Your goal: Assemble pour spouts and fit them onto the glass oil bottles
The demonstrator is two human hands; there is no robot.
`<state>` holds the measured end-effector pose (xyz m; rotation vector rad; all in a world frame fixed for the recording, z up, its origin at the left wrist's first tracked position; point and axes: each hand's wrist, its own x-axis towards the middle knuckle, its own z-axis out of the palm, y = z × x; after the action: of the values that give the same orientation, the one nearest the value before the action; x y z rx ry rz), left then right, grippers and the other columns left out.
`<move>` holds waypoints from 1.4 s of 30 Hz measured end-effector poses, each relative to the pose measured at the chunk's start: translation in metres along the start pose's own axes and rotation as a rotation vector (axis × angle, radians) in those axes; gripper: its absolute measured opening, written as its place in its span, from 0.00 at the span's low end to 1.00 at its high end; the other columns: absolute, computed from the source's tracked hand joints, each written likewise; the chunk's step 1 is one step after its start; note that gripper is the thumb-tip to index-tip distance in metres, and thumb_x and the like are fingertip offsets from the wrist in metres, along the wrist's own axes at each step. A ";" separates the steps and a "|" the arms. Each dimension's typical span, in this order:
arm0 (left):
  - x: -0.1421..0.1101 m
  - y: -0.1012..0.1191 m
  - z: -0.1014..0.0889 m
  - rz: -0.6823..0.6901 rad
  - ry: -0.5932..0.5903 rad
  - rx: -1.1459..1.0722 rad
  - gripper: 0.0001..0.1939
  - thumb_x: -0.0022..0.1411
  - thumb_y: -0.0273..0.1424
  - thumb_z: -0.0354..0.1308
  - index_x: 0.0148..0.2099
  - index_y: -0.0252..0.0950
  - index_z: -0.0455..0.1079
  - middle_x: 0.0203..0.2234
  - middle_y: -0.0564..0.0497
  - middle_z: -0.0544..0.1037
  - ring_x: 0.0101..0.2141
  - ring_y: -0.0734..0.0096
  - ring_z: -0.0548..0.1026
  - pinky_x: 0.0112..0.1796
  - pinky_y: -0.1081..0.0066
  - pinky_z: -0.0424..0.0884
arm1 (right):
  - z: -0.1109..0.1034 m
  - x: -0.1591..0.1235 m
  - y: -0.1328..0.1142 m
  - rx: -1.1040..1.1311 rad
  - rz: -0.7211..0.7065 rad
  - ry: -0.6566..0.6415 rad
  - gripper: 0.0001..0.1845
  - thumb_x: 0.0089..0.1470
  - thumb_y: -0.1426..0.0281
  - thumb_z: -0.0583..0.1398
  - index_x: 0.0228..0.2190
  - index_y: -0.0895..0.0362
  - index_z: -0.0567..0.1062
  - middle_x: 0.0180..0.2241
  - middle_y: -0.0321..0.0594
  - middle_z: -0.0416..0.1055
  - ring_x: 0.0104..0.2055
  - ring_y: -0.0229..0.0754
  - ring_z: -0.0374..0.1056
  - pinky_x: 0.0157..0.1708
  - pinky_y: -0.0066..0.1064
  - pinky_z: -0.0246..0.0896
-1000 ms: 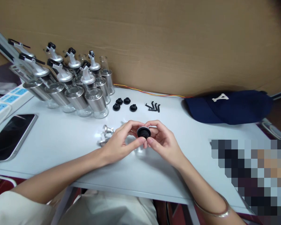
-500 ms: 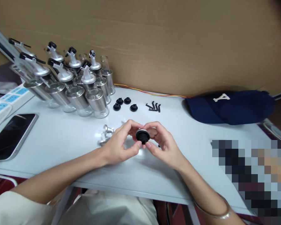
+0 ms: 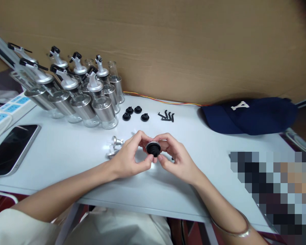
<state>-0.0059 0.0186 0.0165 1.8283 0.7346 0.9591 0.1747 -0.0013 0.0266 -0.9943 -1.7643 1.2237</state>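
Observation:
Between my left hand [image 3: 134, 154] and my right hand [image 3: 175, 156] is a pourer spout [image 3: 153, 148], its ribbed black stopper facing me and a silver rim showing behind it. Both hands pinch it with thumbs below and fingers above, over the table. The far side of the spout is hidden. Silver spout tops [image 3: 114, 147] lie just left of my left hand, partly covered by it. Beyond my hands sit several black rubber stoppers [image 3: 145, 117], and right of them a small group of black lever pieces [image 3: 167, 116].
Several glass bottles with steel sleeves [image 3: 104, 109] stand at the back left, most topped with pourers. A phone [image 3: 14, 148] and a power strip [image 3: 5, 110] lie at the left. A navy cap [image 3: 255, 117] rests at the back right; a cardboard wall [image 3: 181, 51] rises behind.
The spout has tilted slightly in my fingers, so its black stopper points more toward me. Both hands keep their hold in nearly the same place.

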 end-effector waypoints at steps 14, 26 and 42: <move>-0.001 0.003 0.001 -0.118 -0.025 0.102 0.13 0.47 0.27 0.55 0.36 0.37 0.58 0.29 0.53 0.69 0.30 0.71 0.67 0.32 0.69 0.66 | 0.002 0.001 -0.004 -0.095 0.054 -0.026 0.13 0.44 0.77 0.56 0.34 0.54 0.62 0.25 0.32 0.69 0.26 0.36 0.65 0.31 0.30 0.62; -0.002 0.004 0.002 -0.077 -0.033 0.131 0.12 0.48 0.26 0.53 0.37 0.37 0.57 0.29 0.53 0.67 0.29 0.73 0.66 0.31 0.71 0.65 | 0.002 0.001 -0.007 -0.135 0.073 -0.026 0.12 0.42 0.76 0.55 0.31 0.54 0.61 0.22 0.29 0.66 0.21 0.33 0.62 0.24 0.25 0.57; -0.003 -0.003 0.001 0.016 -0.057 0.193 0.13 0.63 0.31 0.48 0.49 0.36 0.59 0.38 0.47 0.70 0.39 0.65 0.70 0.41 0.65 0.68 | -0.002 0.002 -0.003 -0.068 0.107 0.028 0.14 0.50 0.65 0.62 0.31 0.53 0.60 0.24 0.34 0.72 0.25 0.38 0.68 0.26 0.28 0.61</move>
<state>-0.0068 0.0174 0.0126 2.0230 0.8008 0.8677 0.1755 0.0004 0.0306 -1.1531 -1.7605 1.2165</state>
